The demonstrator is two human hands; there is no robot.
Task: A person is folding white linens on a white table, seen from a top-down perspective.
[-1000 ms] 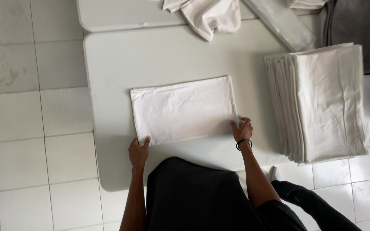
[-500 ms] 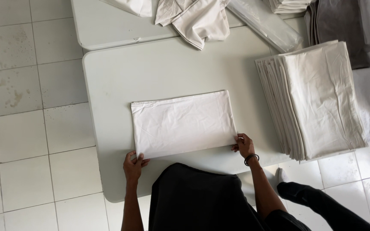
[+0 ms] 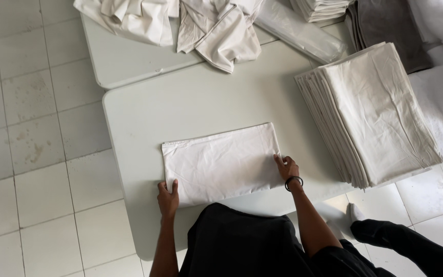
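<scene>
A folded white cloth lies flat on the pale table, directly in front of the person and close to the near edge. Its long axis runs left to right across the body, tilted slightly so the right end sits a little farther away than the left.

The left hand grips the near left corner, thumb lying on top of the fabric and fingers curled at the edge. The right hand — a dark band on its wrist — rests on the right short edge, fingertips pressing the cloth; whether it pinches the layers or only pins them, I cannot tell. Both hands touch the cloth, one at each end, neither nearer than the other.

To the right, well apart, stands a tall stack of folded cloths. Farther off, crumpled unfolded cloths lie heaped across a second table.
</scene>
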